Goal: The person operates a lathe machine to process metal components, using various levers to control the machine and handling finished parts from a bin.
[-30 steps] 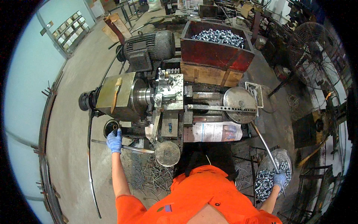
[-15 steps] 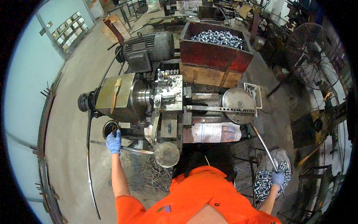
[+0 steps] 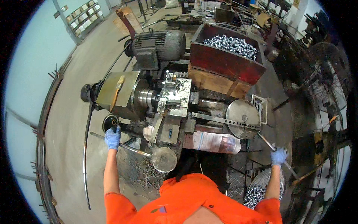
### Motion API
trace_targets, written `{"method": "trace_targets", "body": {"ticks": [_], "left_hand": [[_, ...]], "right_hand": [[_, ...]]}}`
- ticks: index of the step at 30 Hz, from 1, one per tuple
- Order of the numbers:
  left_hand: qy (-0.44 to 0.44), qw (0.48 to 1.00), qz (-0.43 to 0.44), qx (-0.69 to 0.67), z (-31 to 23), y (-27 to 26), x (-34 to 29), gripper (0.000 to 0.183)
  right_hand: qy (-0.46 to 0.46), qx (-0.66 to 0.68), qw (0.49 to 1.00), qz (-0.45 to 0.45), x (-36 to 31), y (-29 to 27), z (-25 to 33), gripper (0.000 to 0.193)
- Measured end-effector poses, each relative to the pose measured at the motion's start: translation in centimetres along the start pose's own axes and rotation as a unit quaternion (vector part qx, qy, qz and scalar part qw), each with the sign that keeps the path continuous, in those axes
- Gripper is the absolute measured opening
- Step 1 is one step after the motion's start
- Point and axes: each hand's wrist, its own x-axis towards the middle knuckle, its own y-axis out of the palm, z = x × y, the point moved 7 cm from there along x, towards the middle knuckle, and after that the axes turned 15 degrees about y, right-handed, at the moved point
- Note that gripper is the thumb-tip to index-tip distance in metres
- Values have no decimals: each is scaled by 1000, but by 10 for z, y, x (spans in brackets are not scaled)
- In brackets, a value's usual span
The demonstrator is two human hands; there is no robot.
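Note:
My right hand (image 3: 278,156), in a blue glove, is wrapped round a long metal lever (image 3: 265,141) that slopes out from beside a round steel plate (image 3: 243,116). My left hand (image 3: 112,138), gloved as well, is closed at the near rim of a round dark dish (image 3: 109,121); whatever its fingers hold is dark and mostly hidden. Between the hands stands a lathe-like machine with a spindle (image 3: 144,98) and a metal tool block (image 3: 175,91) strewn with dark chips. A perforated flat bar (image 3: 223,120) reaches from the machine's bed across the steel plate.
A red bin (image 3: 225,61) of shiny metal parts stands behind, right of a motor (image 3: 158,45). A basket (image 3: 280,183) of similar parts sits under my right forearm. A brush (image 3: 118,92) lies on the headstock cover, a newspaper (image 3: 212,142) on the near side. A fan (image 3: 328,80) stands at right.
My right hand has moved forward, away from me, swinging the lever up from over the basket. My left hand stays at the dish. The whole view has tilted slightly.

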Motion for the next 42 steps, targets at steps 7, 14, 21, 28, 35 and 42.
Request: {"method": "trace_targets", "body": {"ticks": [7,14,21,28,35,42], "left_hand": [[7,979,-70,-193,-24,-14,-6,29],[-195,801,-386,-413,138,-14,-79,27],[152,978,92,111,134,114,-63,45],[24,970,206,125,32,108,-63,41],[203,922,262,200,55,126,-59,28],[85,939,288,168,59,116,-74,29]], "right_hand": [[1,-17,998,-53,72,-43,88,64],[-119,240,959,-94,-11,-22,83,70],[-97,382,918,51,-70,-18,56,36],[-196,428,882,41,-113,-84,96,23],[-412,444,773,188,-212,-191,223,23],[-412,492,641,421,-275,-216,324,25]]}}
